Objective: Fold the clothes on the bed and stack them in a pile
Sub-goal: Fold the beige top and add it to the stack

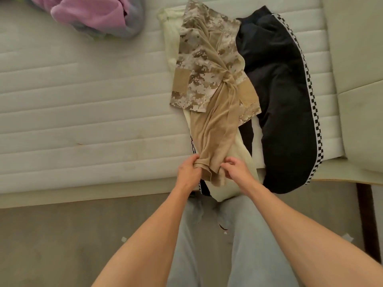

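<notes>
While both hands close on its lower hem at the near edge of the bed [83, 104], the camouflage shirt [204, 65] stretches away from them toward the far side. The left hand [189, 169] has fingers and thumb curled round a bunched fold of the tan hem, and the right hand [234, 167], just beside it, pinches the same hem from the other side, so the cloth hangs in a small loop between the two. From the grip the tan body of the shirt runs up in twisted folds to the patterned sleeves, each bearing a tan patch, which lie spread above. Under the shirt lies a pale cream garment [232, 158], its end drooping over the near edge below the hands. To the right, touching both, sprawl black trousers with a checkered side stripe [286, 112], reaching the bed's right edge and hanging off its near edge. At the far left corner sits a heap of pink and grey clothes [97, 15], well apart.
</notes>
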